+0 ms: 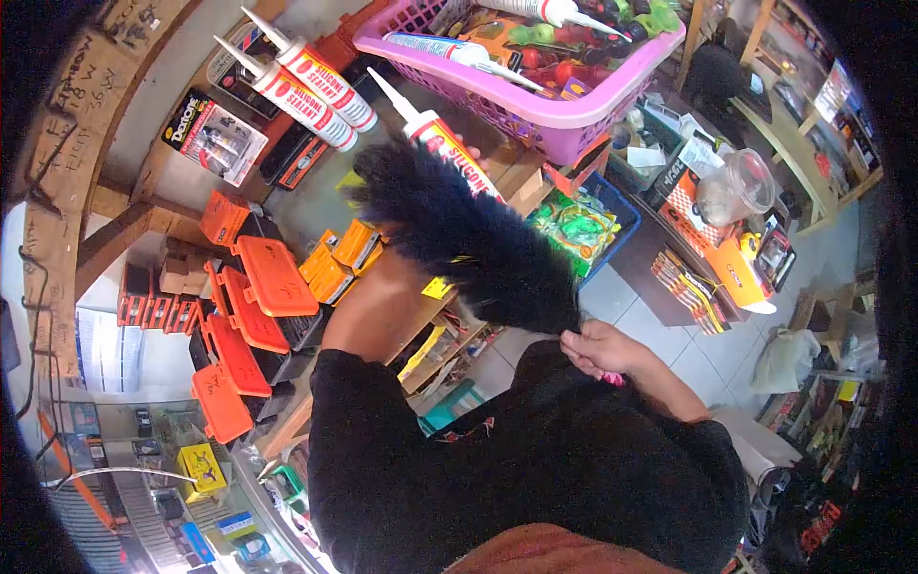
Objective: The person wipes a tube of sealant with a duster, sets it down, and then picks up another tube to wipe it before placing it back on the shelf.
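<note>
My right hand (595, 350) is closed around the narrow end of a black fluffy duster (469, 234); a bit of pink shows just below the fingers. The duster's bristles spread across my left forearm and over most of my left hand (469, 147). Only fingertips of that hand show, curled at the side of a silicone sealant tube (449, 148) with a white nozzle. The duster hides the tube's lower part. Two more silicone sealant tubes (316, 96) stand side by side to the left.
A pink basket (555, 120) of packaged goods and tubes sits at the top. Orange cases (273, 277) and small orange-yellow boxes (339, 258) lie left of my forearm. A blue tray (626, 215) of green packets is at right, by a clear plastic tub (736, 187).
</note>
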Demonstrator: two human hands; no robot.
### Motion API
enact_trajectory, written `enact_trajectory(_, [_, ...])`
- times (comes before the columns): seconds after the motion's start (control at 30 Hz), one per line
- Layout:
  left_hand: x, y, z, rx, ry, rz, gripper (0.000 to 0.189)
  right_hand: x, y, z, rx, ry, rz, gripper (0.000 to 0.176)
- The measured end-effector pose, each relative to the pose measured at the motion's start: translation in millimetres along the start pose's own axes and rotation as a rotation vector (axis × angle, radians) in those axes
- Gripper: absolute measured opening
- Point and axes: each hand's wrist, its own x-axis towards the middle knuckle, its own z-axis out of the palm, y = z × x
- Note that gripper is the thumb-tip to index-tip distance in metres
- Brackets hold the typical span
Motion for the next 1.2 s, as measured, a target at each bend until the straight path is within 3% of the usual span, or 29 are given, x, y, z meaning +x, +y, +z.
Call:
enact_trajectory(0.1, [9.2,1.5,59.6,-0.183,0.168,0.122,0.054,2.9,-0.5,-1.7,0.150,0.165,-0.017,0.047])
enact_trajectory(0.13, [5.3,3.9,68.9,-0.149,0.170,0.040,0.056,1.7,-2.1,-1.1,0.153,0.165,-0.020,0.047])
enact_trajectory(0.2, [6.9,3.8,67.3,-0.141,0.165,0.071,0.057,-1.0,-5.8,-0.7,0.076,0.137,0.000,0.046])
enact_trajectory(0.27, [9.4,-3.3,21.3,-0.202,0.128,0.240,0.057,-1.5,-4.2,-0.3,0.037,0.127,0.009,0.045])
enact_trajectory(0.3, [5.9,4.1,23.5,-0.278,-0.080,-0.075,0.054,-0.8,0.4,1.8,0.025,0.076,0.013,0.045])
enact_trajectory(0.33, [0.0,4.1,27.0,-0.120,0.068,-0.023,0.051,0.0,2.7,3.0,0.012,0.024,0.018,0.046])
enact_trajectory(0.4, [0.4,-3.1,4.4,-0.189,-0.049,-0.004,0.055,-0.8,-2.2,3.6,-0.013,0.068,-0.025,0.046])
enact_trajectory(0.47, [7.4,2.4,64.6,-0.154,0.283,0.067,0.057,0.6,0.4,-2.9,0.108,0.186,-0.034,0.047])
enact_trajectory(0.5, [4.7,4.5,54.7,-0.159,0.178,0.048,0.056,1.4,-2.9,-3.5,0.159,0.187,-0.050,0.049])
enact_trajectory(0.53, [4.4,4.7,66.2,-0.122,0.240,0.039,0.053,1.0,-4.0,-1.8,0.157,0.186,-0.051,0.049])
enact_trajectory(0.6, [7.3,3.9,37.4,-0.317,-0.038,0.066,0.051,-1.8,-3.7,2.6,-0.038,0.126,0.043,0.049])
enact_trajectory(0.63, [4.1,-3.2,-2.8,-0.153,0.222,0.069,0.048,-1.1,1.1,2.2,-0.009,0.041,0.018,0.048])
enact_trajectory(0.73, [1.7,-3.9,-3.8,0.034,0.033,0.080,0.050,-0.8,-0.5,3.2,-0.019,0.079,-0.006,0.048])
enact_trajectory(0.8, [9.1,6.2,49.8,-0.261,0.127,0.050,0.057,-0.9,-3.2,2.9,-0.003,0.173,0.017,0.049])
enact_trajectory(0.87, [2.8,4.6,61.4,-0.154,0.210,0.041,0.055,-0.2,-6.1,0.1,0.142,0.151,-0.005,0.049])
enact_trajectory(0.9, [3.7,5.4,57.2,-0.193,0.057,0.038,0.053,-0.5,-6.3,0.6,0.140,0.154,-0.007,0.049])
enact_trajectory(0.93, [5.2,4.1,44.4,-0.231,-0.096,0.035,0.052,-0.4,-5.8,2.3,0.111,0.118,-0.011,0.049])
enact_trajectory(0.97, [11.8,-16.6,-34.0,0.064,-0.017,0.299,0.051,0.2,-4.8,4.5,0.083,0.080,-0.015,0.048])
enact_trajectory(1.0, [3.6,-2.1,1.5,-0.124,-0.118,-0.014,0.050,0.9,-3.5,5.6,0.055,0.041,-0.019,0.047])
enact_trajectory(1.07, [4.4,-1.0,21.1,-0.127,-0.170,-0.038,0.051,1.6,-0.8,3.0,0.023,0.108,-0.011,0.046])
enact_trajectory(1.13, [4.8,3.7,66.5,-0.137,0.306,0.060,0.053,3.3,-2.5,-0.8,0.193,0.170,-0.030,0.045])
enact_trajectory(1.2, [4.1,3.7,47.9,-0.151,0.319,0.069,0.054,-0.5,-10.1,3.7,0.145,0.170,0.008,0.045])
